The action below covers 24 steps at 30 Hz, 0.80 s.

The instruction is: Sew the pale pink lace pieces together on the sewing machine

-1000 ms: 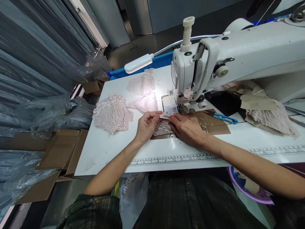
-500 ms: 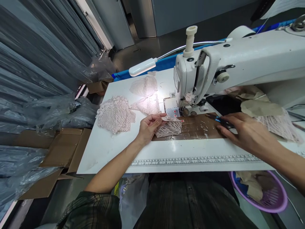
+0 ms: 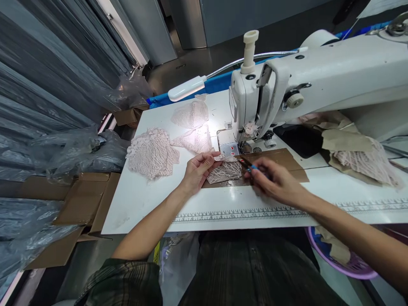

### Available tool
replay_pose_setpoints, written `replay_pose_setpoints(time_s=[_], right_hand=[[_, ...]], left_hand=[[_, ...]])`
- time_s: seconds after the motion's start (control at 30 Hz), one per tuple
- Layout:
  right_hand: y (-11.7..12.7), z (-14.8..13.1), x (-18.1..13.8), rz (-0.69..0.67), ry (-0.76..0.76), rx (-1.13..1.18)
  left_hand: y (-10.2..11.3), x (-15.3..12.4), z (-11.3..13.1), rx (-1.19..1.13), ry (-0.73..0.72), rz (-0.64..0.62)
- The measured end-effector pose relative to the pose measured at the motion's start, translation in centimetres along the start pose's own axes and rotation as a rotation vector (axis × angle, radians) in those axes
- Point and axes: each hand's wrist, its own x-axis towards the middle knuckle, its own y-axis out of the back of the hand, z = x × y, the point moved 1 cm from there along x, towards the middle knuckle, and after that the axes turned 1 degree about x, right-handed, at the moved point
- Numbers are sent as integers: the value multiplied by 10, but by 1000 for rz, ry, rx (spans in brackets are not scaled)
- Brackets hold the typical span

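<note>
Between thumb and fingers, my left hand (image 3: 199, 170) pinches the upper edge of a pale pink lace piece (image 3: 225, 172). The lace lies over a brown board (image 3: 283, 163) in front of the sewing machine's needle plate (image 3: 228, 148). My right hand (image 3: 272, 176), slightly blurred, is closed around small dark thread snips (image 3: 247, 165) with a blue part. Their tips point left and reach the right end of the lace edge; whether they touch it I cannot tell. The sewing machine (image 3: 251, 102) stands just behind both hands.
More lace pieces (image 3: 153, 153) lie left on the white table (image 3: 134, 208). A lit lamp (image 3: 187, 88) hangs over them. Beige and lace fabric (image 3: 357, 148) is heaped at right. A ruler strip (image 3: 223, 216) runs along the front edge. Below right is a purple basket (image 3: 353, 272); cardboard boxes (image 3: 76, 199) stand left.
My right hand has moved left with the snips, from the board's right part to the lace edge. My left hand keeps its pinch in nearly the same place. The whole view has shifted slightly.
</note>
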Motion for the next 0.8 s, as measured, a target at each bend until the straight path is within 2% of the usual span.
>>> replay_pose_setpoints(time_s=[0.1,0.2,0.47,0.8], right_hand=[[-25,-11,17,-7,-41,7],[-37,-17,30,4,-88,-8],[-45,-16,43,26,-140,-13],[-52,-15,43,109,-51,-18]], left_hand=[[1,0,-1,-11,0,-6],[3,2,-3,-23,3,-21],[4,2,-2,-50,28,-65],[3,2,-2,-28,23,-17]])
